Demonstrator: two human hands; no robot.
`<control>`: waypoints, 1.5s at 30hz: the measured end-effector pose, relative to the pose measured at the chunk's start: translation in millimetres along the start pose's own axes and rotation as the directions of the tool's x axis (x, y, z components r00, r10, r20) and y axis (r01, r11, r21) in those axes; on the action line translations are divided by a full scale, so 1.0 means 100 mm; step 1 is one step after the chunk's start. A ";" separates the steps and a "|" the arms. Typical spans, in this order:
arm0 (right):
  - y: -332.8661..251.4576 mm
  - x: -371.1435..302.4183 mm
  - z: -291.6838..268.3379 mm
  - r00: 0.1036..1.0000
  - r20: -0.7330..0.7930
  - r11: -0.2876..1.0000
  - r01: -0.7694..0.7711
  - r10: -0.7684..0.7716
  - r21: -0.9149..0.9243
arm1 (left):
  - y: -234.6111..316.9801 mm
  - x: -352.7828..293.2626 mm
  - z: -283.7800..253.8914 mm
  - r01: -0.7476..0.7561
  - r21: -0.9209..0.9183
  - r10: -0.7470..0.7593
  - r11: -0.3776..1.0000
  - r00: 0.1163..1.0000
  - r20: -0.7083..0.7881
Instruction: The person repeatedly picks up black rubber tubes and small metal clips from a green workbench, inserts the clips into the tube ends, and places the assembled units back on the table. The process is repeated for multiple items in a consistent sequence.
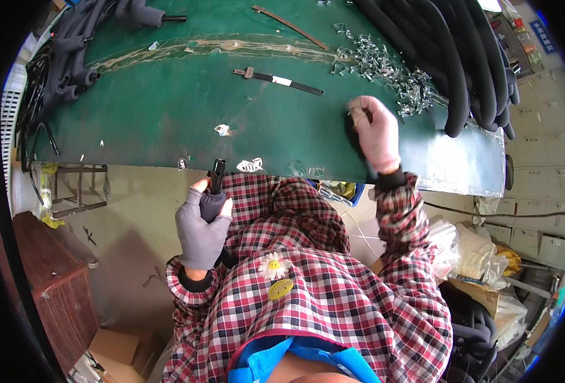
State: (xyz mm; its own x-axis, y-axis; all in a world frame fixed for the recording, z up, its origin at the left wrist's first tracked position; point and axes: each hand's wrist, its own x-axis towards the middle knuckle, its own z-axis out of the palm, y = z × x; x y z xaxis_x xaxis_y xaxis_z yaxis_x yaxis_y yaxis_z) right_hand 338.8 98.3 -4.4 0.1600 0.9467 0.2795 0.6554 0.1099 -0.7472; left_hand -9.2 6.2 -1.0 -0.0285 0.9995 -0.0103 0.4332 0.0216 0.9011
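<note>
My left hand, in a grey glove with bare fingertips, is wrapped round a black tube covered lower down by a dark foam sleeve. The tube's bare end points up at the front edge of the green table. Over the tabletop is my right hand, in a pink glove, its fingers curled together. What they hold, if anything, is hidden. Beyond that hand lies a heap of small shiny metal clips. A thin dark bar tool with a brownish head rests left of it.
Long black foam tubes are stacked at the right of the table. Dark foam-covered hoses crowd its left end. A rusty strip lies far back. Below stand a wooden cabinet, a cardboard box and a blue bin.
</note>
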 end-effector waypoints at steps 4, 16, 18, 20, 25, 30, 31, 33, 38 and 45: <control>-0.71 -0.51 0.64 0.909 0.347 0.655 -0.408 0.229 0.636 | 0.05 0.05 0.05 -0.038 -0.036 0.036 0.999 0.998 -0.054; 0.00 -0.16 -0.26 0.962 -0.273 0.999 -0.018 0.006 -0.040 | 0.11 0.11 0.18 0.005 -0.013 -0.004 1.000 0.995 0.099; -0.18 -0.13 -0.26 0.988 -0.114 0.975 -0.123 0.102 -0.187 | 0.11 0.13 0.15 0.035 -0.057 -0.027 0.998 0.991 0.132; -0.20 -0.07 -0.19 0.999 -0.022 0.911 -0.052 0.047 -0.410 | 0.09 0.15 0.16 0.027 -0.125 -0.010 0.992 0.991 0.137; -0.17 0.05 -0.11 0.999 0.047 0.739 0.039 -0.009 -0.672 | 0.07 0.12 0.12 0.047 -0.108 -0.037 0.993 0.996 0.086; -0.34 -0.06 0.06 0.963 0.267 0.999 0.010 -0.020 0.039 | 0.01 0.03 0.07 0.027 -0.077 -0.026 0.997 1.000 0.015; -0.57 -0.23 0.18 0.907 0.392 0.899 -0.293 0.154 0.325 | -0.02 0.06 0.06 0.052 -0.062 -0.049 0.997 0.998 0.047; -0.88 -0.55 0.50 0.768 0.616 0.570 -0.590 0.177 0.572 | 0.05 0.07 0.06 0.046 -0.166 -0.039 0.985 0.998 0.043; -1.21 -1.10 1.35 0.827 0.553 0.279 -0.556 0.095 0.783 | 0.07 -0.02 0.08 -0.013 -0.217 -0.005 0.976 0.996 -0.085; -1.08 -1.20 1.47 0.715 0.680 0.104 -0.698 0.160 0.709 | -0.06 -0.02 0.14 0.011 -0.267 -0.057 0.964 0.984 -0.168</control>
State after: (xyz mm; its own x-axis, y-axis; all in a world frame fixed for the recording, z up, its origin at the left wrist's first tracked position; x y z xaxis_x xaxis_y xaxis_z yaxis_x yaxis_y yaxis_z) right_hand 140.5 17.1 -46.3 -0.2828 0.9007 -0.3298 -0.5668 -0.4343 -0.7001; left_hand 1.0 4.3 -12.1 -0.2039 0.9789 0.0111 0.1769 0.0257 0.9839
